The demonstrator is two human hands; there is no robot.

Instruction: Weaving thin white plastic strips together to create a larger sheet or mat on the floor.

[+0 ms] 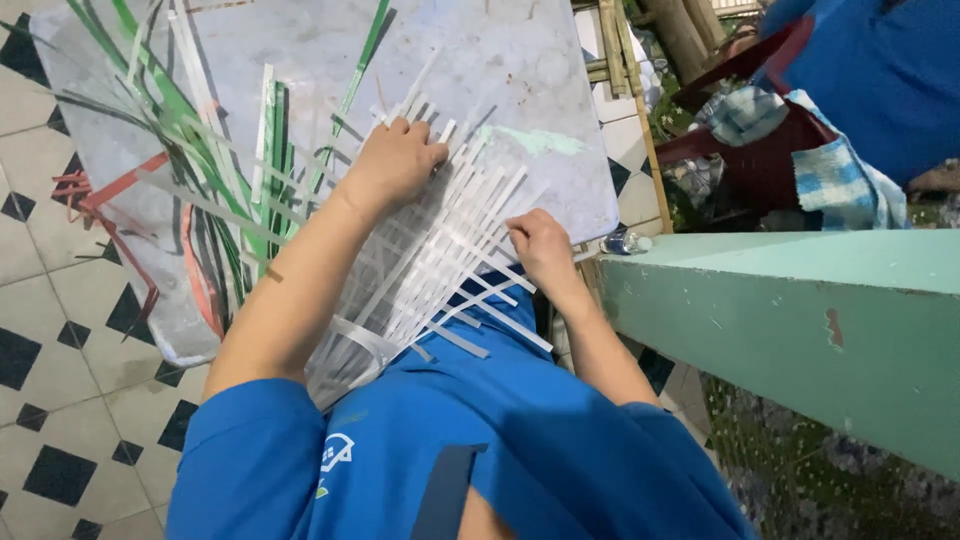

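While the white strips (455,240) are pinned flat by the half-closed left hand (398,160) and pinched by the right hand (535,240), the weave may be loosened if either slips.

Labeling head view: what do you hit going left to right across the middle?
Tiled floor → red strips → green strips → left hand → right hand → green ledge

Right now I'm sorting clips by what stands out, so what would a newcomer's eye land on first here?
First, the white woven strips at the centre, on a pale board, with the left hand pressing their upper part and the right hand at their right edge. Next, loose green strips and red strips fanned out on the left.
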